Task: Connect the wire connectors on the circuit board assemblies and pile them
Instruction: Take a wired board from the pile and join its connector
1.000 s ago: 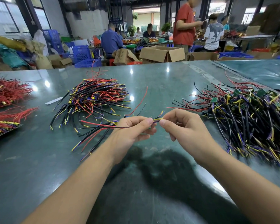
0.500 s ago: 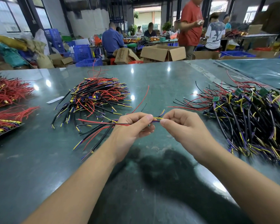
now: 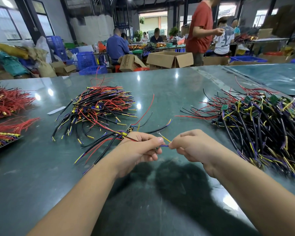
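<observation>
While my left hand (image 3: 140, 150) and right hand (image 3: 192, 147) each pinch one end of the wire (image 3: 164, 145) above the table's (image 3: 160, 86) near middle, uneven pulling could, I judge, bend the connector or snag the trailing wires (image 3: 99, 147) on the left pile (image 3: 100, 106).

The left hand (image 3: 140, 149) and right hand (image 3: 192, 147), whose fingertips nearly met a second ago, have drawn slightly apart. A short length of blue wire (image 3: 164, 145) now shows taut between the two pinches. A yellow wire (image 3: 164, 138) with a ring terminal (image 3: 158, 133) has sprung free, angling up and away from the right pinch.
</observation>
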